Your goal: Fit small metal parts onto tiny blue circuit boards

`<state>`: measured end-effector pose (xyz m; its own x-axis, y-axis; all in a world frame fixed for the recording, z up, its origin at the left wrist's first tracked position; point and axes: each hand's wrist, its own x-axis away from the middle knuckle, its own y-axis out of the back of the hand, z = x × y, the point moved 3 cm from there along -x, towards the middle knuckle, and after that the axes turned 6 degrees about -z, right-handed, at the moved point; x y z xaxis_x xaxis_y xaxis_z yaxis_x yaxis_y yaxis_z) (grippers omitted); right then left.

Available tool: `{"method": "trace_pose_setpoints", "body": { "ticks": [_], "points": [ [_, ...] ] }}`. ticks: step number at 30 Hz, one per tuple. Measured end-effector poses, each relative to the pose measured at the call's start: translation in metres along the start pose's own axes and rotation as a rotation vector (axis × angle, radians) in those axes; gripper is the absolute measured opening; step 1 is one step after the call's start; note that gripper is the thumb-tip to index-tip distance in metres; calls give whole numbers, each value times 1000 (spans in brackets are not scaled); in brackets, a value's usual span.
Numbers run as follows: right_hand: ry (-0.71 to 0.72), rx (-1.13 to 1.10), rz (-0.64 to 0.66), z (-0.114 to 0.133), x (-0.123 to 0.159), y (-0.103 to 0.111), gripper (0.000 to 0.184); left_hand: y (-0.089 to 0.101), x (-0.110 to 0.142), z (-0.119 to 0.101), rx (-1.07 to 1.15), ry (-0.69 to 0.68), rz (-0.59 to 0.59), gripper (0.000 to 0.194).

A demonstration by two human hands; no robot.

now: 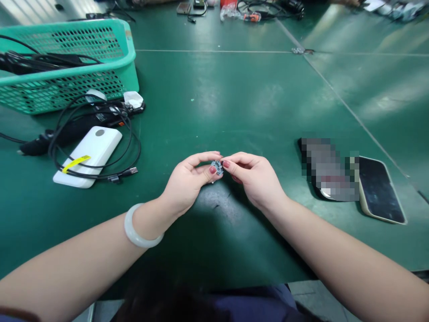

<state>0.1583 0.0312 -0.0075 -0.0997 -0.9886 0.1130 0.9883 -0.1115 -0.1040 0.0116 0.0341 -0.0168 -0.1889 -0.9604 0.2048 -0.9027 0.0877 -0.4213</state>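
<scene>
A small, dark grey-blue piece (217,167) with a bumpy, mottled surface sits between the fingers of my left hand (187,179), the thumb pressed over its front. It is too small to tell its kind. My right hand (253,174) is closed, its thumb and fingertips pinched together at the right edge of the same piece. Its lower fingers curl under and are partly hidden. Both hands meet just above the green tabletop (214,112), near its front edge. A pale bangle (134,226) circles my left wrist.
At left stand a green plastic basket (129,62) with black cables, a white power bank (97,147), a coiled black cable (139,147) and a black corded tool (77,127). Two phone-like devices lie at right, one blurred (325,165), one pale-cased (382,190). Cables and small parts line the back.
</scene>
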Motion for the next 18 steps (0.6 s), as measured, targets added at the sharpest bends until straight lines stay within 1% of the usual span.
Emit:
{"method": "trace_pose_setpoints", "body": {
  "ticks": [5,7,13,18],
  "points": [
    [123,114,-8,1,1,3,19,-2,0,-2,-3,11,13,21],
    [147,135,-19,1,1,3,20,-2,0,-3,-6,7,21,22],
    [172,148,-23,3,1,2,24,-1,1,0,2,36,28,24],
    [116,160,13,5,2,2,24,0,2,1,-1,65,3,22]
  ]
}}
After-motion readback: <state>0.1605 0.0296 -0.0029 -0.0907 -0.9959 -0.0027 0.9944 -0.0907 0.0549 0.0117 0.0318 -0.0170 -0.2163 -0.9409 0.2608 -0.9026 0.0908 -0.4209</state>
